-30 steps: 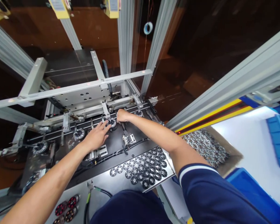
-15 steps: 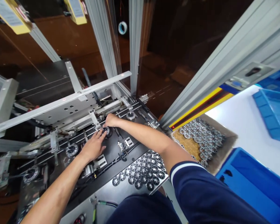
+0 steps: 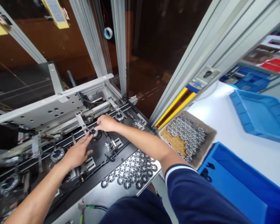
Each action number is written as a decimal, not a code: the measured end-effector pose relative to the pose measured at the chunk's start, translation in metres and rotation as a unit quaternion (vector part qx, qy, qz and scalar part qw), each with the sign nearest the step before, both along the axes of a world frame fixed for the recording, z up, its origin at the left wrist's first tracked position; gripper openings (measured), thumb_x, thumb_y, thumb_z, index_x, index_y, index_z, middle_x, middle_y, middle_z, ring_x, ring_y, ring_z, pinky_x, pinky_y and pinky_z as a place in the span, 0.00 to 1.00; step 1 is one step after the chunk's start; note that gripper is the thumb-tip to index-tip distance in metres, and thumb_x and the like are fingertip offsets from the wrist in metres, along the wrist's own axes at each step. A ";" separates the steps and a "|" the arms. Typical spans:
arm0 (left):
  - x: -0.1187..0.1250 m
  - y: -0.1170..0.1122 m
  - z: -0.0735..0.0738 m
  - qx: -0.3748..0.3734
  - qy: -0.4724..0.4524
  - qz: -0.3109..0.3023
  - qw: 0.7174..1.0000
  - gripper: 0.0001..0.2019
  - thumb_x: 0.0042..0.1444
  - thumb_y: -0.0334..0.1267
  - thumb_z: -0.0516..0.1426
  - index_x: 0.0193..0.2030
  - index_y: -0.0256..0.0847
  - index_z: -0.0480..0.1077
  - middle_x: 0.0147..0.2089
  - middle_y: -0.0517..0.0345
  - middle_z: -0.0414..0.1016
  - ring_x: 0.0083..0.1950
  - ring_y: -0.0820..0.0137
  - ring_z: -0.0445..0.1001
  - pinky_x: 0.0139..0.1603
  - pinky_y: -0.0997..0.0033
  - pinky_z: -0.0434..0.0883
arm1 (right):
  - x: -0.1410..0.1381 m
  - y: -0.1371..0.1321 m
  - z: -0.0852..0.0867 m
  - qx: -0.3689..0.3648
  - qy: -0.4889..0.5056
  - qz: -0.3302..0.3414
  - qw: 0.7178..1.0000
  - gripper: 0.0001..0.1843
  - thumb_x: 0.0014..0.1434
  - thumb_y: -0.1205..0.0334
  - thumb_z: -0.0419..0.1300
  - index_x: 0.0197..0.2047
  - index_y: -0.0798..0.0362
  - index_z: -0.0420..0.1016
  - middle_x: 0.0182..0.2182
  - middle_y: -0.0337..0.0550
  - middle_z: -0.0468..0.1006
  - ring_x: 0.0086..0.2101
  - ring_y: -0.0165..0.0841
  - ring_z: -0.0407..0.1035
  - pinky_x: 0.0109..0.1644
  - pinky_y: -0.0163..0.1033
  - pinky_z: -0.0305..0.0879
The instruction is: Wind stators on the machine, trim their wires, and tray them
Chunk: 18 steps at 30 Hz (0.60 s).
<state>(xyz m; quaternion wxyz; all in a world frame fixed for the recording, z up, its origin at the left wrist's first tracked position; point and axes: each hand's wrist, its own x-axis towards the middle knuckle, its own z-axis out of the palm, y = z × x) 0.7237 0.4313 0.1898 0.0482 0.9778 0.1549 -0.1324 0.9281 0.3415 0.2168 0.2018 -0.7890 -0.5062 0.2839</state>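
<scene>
A round black-and-silver wheel-like part point(image 3: 96, 134) sits in a fixture on the machine's dark bed. My left hand point(image 3: 78, 151) reaches over the bed with its fingers stretched out, the tips at the left side of this part. Just above the part is my right hand point(image 3: 106, 123), its fingers curled together and pointing down; what is between them, if anything, is hidden. A metal bracket arm point(image 3: 81, 122) stands right behind the fingertips. Similar round parts sit in the neighbouring stations, one to the right point(image 3: 119, 116) and one to the left point(image 3: 57, 154).
Several loose round parts point(image 3: 127, 184) lie on the metal ledge in front. On the right are a carton point(image 3: 211, 137) of stacked round parts, a blue bin point(image 3: 238, 183) holding a few black pieces, and a light blue tray point(image 3: 259, 116). An aluminium post point(image 3: 189, 62) rises between machine and table.
The view has swung to the right, so the machine appears farther left and more of the table shows. Both hands stay at the same round part, with only slight finger movement.
</scene>
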 end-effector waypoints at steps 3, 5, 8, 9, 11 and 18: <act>0.011 -0.011 0.011 -0.004 -0.049 -0.012 0.999 0.28 0.63 0.45 0.48 0.64 0.27 0.63 0.66 0.38 0.66 0.67 0.58 0.66 0.68 0.58 0.62 | 0.040 -0.041 0.014 -0.029 -0.058 -0.015 0.998 0.15 0.63 0.55 0.61 0.47 0.57 0.74 0.48 0.47 0.75 0.48 0.38 0.71 0.54 0.50 0.69; 0.035 -0.021 0.015 -0.012 -0.074 -0.038 0.996 0.27 0.64 0.46 0.46 0.63 0.30 0.65 0.65 0.41 0.68 0.67 0.60 0.65 0.69 0.59 0.60 | 0.070 -0.056 0.018 -0.061 -0.092 -0.043 0.993 0.16 0.63 0.56 0.60 0.50 0.57 0.72 0.50 0.48 0.74 0.49 0.39 0.70 0.54 0.50 0.69; 0.085 -0.035 0.009 -0.023 -0.087 -0.088 0.992 0.25 0.63 0.42 0.48 0.65 0.35 0.63 0.70 0.46 0.61 0.71 0.61 0.59 0.70 0.58 0.57 | 0.100 -0.056 0.015 -0.098 -0.107 -0.049 0.988 0.17 0.64 0.56 0.59 0.53 0.56 0.71 0.51 0.48 0.73 0.49 0.38 0.71 0.52 0.49 0.70; 0.101 -0.039 0.005 -0.024 -0.085 -0.099 0.991 0.25 0.63 0.41 0.50 0.66 0.35 0.62 0.71 0.46 0.59 0.72 0.60 0.56 0.70 0.57 0.57 | 0.105 -0.053 0.011 -0.104 -0.103 -0.041 0.988 0.17 0.64 0.56 0.59 0.53 0.55 0.71 0.51 0.48 0.73 0.48 0.38 0.71 0.51 0.49 0.71; 0.127 -0.045 -0.007 -0.023 -0.079 -0.108 0.991 0.28 0.62 0.42 0.54 0.67 0.37 0.59 0.73 0.43 0.53 0.73 0.56 0.53 0.70 0.51 0.57 | 0.108 -0.046 0.002 -0.109 -0.091 -0.027 0.989 0.17 0.65 0.56 0.59 0.53 0.56 0.71 0.50 0.47 0.73 0.47 0.37 0.71 0.50 0.48 0.72; 0.152 -0.051 -0.030 -0.011 -0.061 -0.094 0.994 0.30 0.62 0.47 0.56 0.69 0.41 0.55 0.74 0.43 0.49 0.72 0.49 0.52 0.67 0.38 0.56 | 0.120 -0.035 -0.030 -0.141 -0.076 -0.060 0.985 0.18 0.64 0.56 0.59 0.54 0.56 0.70 0.51 0.49 0.72 0.48 0.38 0.71 0.50 0.47 0.71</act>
